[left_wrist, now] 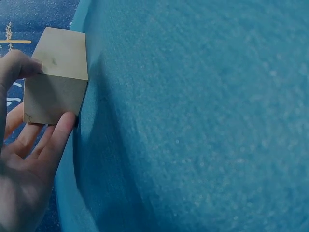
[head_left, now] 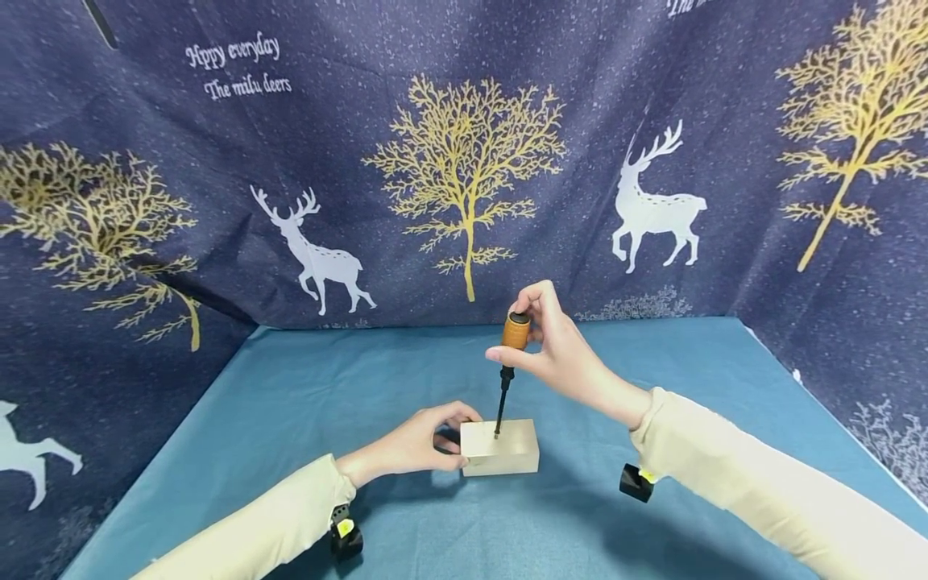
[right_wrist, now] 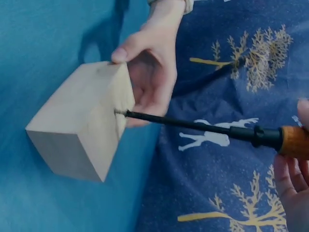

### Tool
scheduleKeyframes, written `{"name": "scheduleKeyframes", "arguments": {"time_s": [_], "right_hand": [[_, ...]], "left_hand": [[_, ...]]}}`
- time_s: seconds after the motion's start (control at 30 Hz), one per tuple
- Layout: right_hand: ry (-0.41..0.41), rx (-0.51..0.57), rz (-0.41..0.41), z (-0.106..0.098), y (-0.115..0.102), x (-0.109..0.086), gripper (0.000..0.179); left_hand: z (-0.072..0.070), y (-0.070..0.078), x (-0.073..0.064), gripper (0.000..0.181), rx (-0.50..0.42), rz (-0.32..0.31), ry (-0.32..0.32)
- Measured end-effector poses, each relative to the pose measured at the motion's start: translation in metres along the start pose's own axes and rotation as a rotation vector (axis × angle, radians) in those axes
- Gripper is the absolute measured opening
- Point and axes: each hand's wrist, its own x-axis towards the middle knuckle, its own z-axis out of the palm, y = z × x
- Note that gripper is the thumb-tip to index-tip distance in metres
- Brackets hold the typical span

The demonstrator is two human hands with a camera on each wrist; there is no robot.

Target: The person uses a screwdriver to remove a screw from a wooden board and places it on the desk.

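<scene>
A pale wooden block [head_left: 507,461] lies on the blue cloth, and my left hand [head_left: 406,445] grips its left end. In the left wrist view, the thumb rests on one face of the block [left_wrist: 55,99] and the fingers lie against another. My right hand [head_left: 554,346] holds a screwdriver [head_left: 515,333] by its orange-brown handle, with thumb and fingers round it. The black shaft slants down to the block's upper face. In the right wrist view the tip of the screwdriver [right_wrist: 193,124] meets a small screw [right_wrist: 119,112] standing in the wood.
Blue cloth [head_left: 348,379] covers the table. Behind it hangs a dark blue curtain [head_left: 580,266] printed with white deer and yellow trees. Black wrist cameras hang below the left sleeve [head_left: 268,515] and the right sleeve [head_left: 754,471].
</scene>
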Motion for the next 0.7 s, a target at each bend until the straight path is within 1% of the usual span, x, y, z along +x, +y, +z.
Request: {"name": "scheduleKeyframes", "arguments": {"time_s": [0.13,0.27,0.4,0.57,0.7], "right_hand": [[0.062,-0.009,0.072,0.001,-0.003,-0.002,0.055],[0.083,0.052,0.109,0.001,-0.003,-0.002,0.050],[0.072,0.105,0.090,-0.002,0.000,0.001,0.047],[0.038,0.167,0.064,-0.008,0.002,0.004,0.041],[-0.023,0.258,0.022,-0.012,0.005,0.005,0.035]], "left_hand": [[0.000,0.001,0.000,0.052,0.002,-0.003,0.014],[0.001,0.002,0.000,0.050,-0.003,0.003,0.038],[0.002,0.001,0.000,0.049,-0.005,0.006,0.050],[0.002,0.002,0.000,0.048,-0.014,0.012,0.043],[0.000,0.001,0.000,0.048,-0.017,0.000,0.029]]}}
